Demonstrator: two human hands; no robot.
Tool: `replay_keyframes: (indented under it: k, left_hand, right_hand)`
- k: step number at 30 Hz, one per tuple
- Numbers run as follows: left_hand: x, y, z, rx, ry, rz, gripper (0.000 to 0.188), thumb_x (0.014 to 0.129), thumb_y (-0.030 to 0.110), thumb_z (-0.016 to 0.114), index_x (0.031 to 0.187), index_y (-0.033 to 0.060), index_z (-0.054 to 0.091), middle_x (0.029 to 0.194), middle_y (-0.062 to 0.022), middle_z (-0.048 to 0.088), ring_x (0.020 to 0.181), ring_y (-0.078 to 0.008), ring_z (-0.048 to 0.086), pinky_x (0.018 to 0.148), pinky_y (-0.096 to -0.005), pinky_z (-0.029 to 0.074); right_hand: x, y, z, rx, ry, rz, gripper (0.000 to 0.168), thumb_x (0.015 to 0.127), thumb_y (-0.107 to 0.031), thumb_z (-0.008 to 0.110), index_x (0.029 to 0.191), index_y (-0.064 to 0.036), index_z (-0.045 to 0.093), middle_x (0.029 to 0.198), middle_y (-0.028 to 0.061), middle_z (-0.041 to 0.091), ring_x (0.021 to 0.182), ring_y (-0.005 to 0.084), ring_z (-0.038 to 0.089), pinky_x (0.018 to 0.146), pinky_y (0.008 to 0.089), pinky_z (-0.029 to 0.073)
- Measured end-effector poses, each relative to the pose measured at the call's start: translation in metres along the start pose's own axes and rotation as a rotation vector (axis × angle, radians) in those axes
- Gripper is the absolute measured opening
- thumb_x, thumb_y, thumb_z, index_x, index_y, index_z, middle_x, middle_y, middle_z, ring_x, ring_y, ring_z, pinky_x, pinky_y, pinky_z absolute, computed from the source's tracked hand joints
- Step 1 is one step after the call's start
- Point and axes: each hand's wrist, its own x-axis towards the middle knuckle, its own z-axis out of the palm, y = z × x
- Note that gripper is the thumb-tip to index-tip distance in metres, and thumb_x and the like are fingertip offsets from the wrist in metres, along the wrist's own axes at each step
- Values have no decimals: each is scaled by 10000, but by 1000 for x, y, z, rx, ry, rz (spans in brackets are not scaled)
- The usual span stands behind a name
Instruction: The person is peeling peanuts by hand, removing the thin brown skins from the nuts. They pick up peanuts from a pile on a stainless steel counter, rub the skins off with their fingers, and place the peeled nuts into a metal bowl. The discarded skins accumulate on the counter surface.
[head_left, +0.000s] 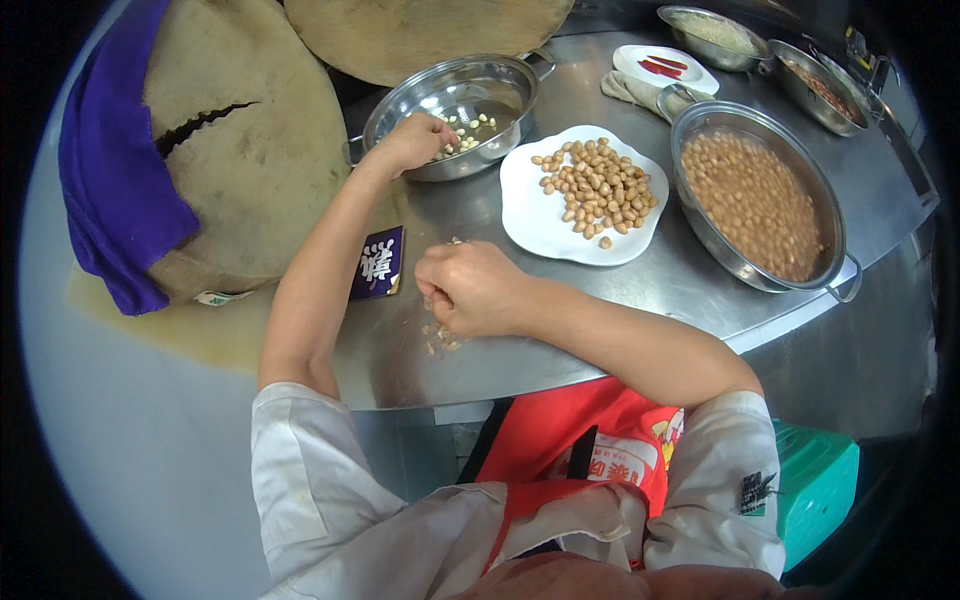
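Observation:
My left hand (420, 142) reaches over the near rim of a two-handled steel pot (525, 112), its fingers bent above pale peeled kernels (469, 141) lying in the pot. Whether it holds one cannot be made out. Low over the steel table, my right hand (469, 289) is curled with its fingers drawn in; what is inside it is hidden. Thin skins (442, 341) lie on the table just beneath and beside it. To the right of the pot stands a white scalloped plate (525, 229) with a heap of brown, skin-on peanuts (600, 184).
A steel pot (832, 259) of peanuts in liquid stands at right. Behind are a folded cloth (630, 88), a small plate (626, 58) with red pepper strips and steel bowls (675, 11). Cracked chopping block (247, 172), purple cloth (120, 172) and purple card (379, 262) are at left.

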Motion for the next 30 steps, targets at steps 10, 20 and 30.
replay_keyframes:
  k: [10,20,30]
  left_hand:
    - [-40,115,51,252,-135,511,229,856,32,561,1078,21,615,1068,-184,555,892,-303,599,813,-372,485]
    - [-18,89,84,283,-239,434,218,801,54,594,1008,-13,599,925,-176,614,897,-305,604,791,-375,474]
    - [-42,88,76,131,-175,418,237,827,76,594,1046,-12,612,830,-155,645,737,-259,629,703,-344,493]
  right_hand:
    - [-5,-1,4,-37,-25,19,49,647,-17,560,692,-26,541,739,145,581,702,353,591,615,450,475]
    - [-4,-3,5,-55,-15,21,43,637,-18,571,678,-23,561,749,167,591,723,357,603,631,454,483]
    - [-3,-6,2,-36,-40,8,63,650,-28,573,708,-18,593,772,183,617,732,369,619,685,463,492]
